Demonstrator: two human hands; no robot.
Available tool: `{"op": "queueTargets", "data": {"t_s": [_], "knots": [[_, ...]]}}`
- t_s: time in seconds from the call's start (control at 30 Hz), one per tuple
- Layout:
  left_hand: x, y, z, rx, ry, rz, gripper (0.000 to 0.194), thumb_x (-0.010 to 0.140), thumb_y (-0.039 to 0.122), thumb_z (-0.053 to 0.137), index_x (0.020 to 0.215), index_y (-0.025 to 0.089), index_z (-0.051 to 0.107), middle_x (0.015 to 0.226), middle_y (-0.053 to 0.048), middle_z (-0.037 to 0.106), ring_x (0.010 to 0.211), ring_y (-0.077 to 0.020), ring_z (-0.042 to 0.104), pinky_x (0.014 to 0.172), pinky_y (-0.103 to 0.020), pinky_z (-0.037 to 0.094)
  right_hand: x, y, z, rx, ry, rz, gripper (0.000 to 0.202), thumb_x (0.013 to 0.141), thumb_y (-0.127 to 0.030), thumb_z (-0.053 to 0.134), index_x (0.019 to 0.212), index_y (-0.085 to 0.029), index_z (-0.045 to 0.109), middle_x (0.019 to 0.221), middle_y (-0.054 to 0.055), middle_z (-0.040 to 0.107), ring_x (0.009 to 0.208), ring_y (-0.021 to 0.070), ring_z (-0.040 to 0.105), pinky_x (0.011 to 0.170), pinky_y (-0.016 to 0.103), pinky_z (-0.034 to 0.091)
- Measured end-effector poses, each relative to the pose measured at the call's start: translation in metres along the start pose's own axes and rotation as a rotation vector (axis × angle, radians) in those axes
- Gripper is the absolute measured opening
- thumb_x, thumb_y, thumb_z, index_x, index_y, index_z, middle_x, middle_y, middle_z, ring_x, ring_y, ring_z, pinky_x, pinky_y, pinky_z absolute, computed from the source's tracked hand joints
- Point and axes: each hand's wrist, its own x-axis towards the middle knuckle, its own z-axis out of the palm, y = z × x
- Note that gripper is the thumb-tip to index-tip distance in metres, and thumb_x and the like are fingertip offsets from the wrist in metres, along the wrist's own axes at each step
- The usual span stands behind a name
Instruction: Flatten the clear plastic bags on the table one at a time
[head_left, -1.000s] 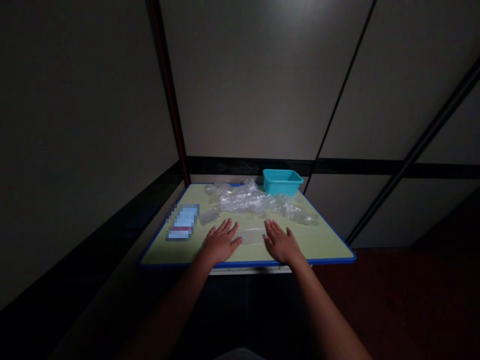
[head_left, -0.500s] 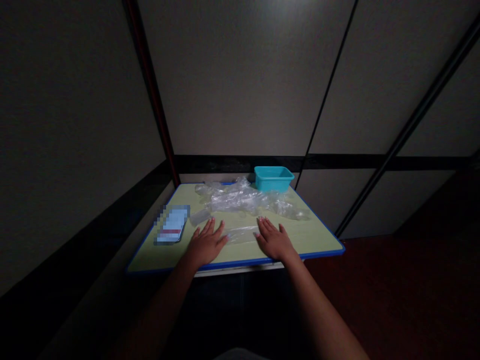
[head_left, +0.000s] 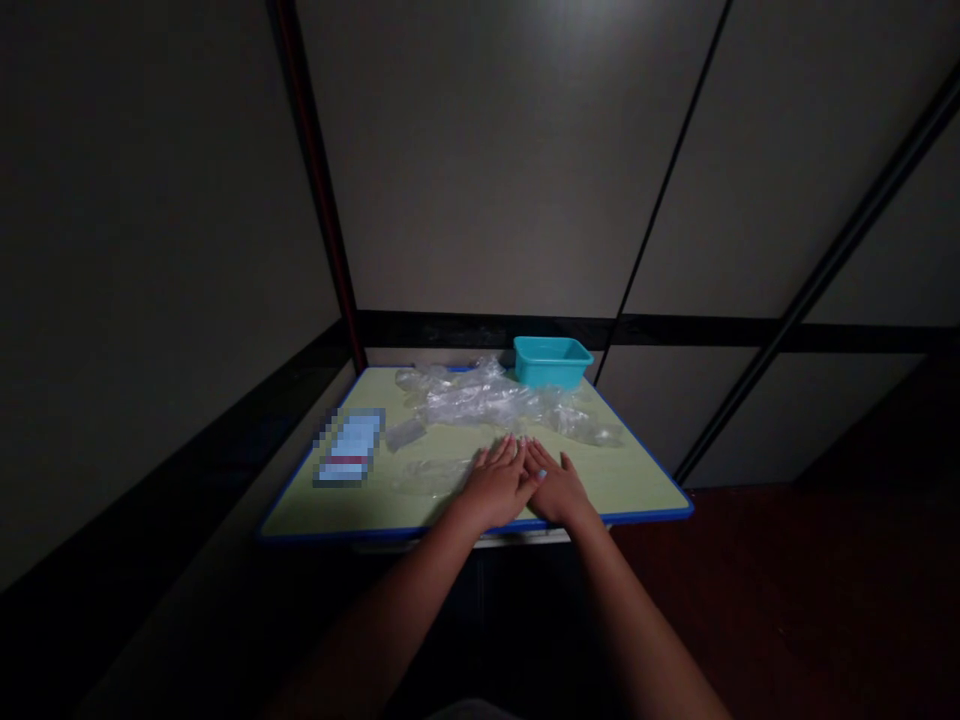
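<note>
My left hand (head_left: 496, 488) lies flat, palm down, on the right part of a thin clear plastic bag (head_left: 431, 477) near the table's front edge. Right beside it, my right hand (head_left: 556, 488) is also palm down with its fingers stretched out; the left thumb meets or overlaps it. Whatever part of the bag lies beneath the hands is hidden. Behind them spreads a crumpled heap of clear plastic bags (head_left: 487, 400). A small greyish translucent piece (head_left: 406, 434) rests left of the hands.
A turquoise basket (head_left: 552, 363) stands at the table's back right, against the wall. At the left lies a blurred-out phone-like object (head_left: 351, 447). The pale green table (head_left: 622, 480) has a blue edge, with wall panels behind and to the left.
My left hand has slid right across the bag to my right hand, uncovering the bag's left part. My right hand has stayed in nearly the same place.
</note>
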Motion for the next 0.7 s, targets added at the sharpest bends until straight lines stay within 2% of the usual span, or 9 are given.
{"op": "queueTargets", "data": {"t_s": [0.17, 0.33, 0.57, 0.7], "knots": [[0.002, -0.006, 0.013, 0.035, -0.010, -0.082, 0.071, 0.093, 0.058, 0.015, 0.148, 0.013, 0.018, 0.154, -0.013, 0.016, 0.143, -0.0250, 0.009, 0.113, -0.048, 0.013, 0.002, 0.001, 0.002, -0.011, 0.004, 0.028, 0.061, 0.094, -0.041, 0.018, 0.149, -0.018, 0.009, 0.156, 0.003, 0.009, 0.143, 0.0176, 0.004, 0.111, 0.052, 0.010], [-0.015, -0.022, 0.009, 0.069, 0.008, -0.162, 0.081, 0.088, 0.069, 0.016, 0.148, 0.014, 0.021, 0.154, -0.017, 0.011, 0.142, -0.0287, 0.004, 0.112, -0.048, 0.014, 0.002, -0.001, 0.003, 0.030, 0.019, 0.029, 0.070, 0.091, -0.052, 0.025, 0.149, -0.017, 0.006, 0.156, 0.004, 0.009, 0.143, 0.0186, 0.004, 0.111, 0.053, 0.007], [-0.038, -0.051, -0.002, 0.140, 0.004, -0.172, 0.074, 0.092, 0.063, 0.017, 0.148, 0.014, 0.020, 0.154, -0.014, 0.013, 0.143, -0.0239, 0.006, 0.112, -0.047, 0.016, 0.000, -0.003, 0.002, 0.068, 0.046, 0.031, 0.067, 0.092, -0.050, 0.020, 0.149, -0.016, 0.008, 0.155, 0.004, 0.011, 0.143, 0.0175, 0.006, 0.111, 0.054, 0.007], [-0.046, -0.059, -0.003, 0.160, 0.014, -0.165, 0.070, 0.093, 0.059, 0.018, 0.148, 0.014, 0.021, 0.154, -0.012, 0.015, 0.143, -0.0224, 0.008, 0.113, -0.045, 0.016, 0.001, -0.003, 0.003, 0.049, 0.033, 0.046, 0.064, 0.094, -0.049, 0.015, 0.149, -0.018, 0.007, 0.156, 0.004, 0.011, 0.143, 0.0169, 0.004, 0.111, 0.053, 0.007]]}}
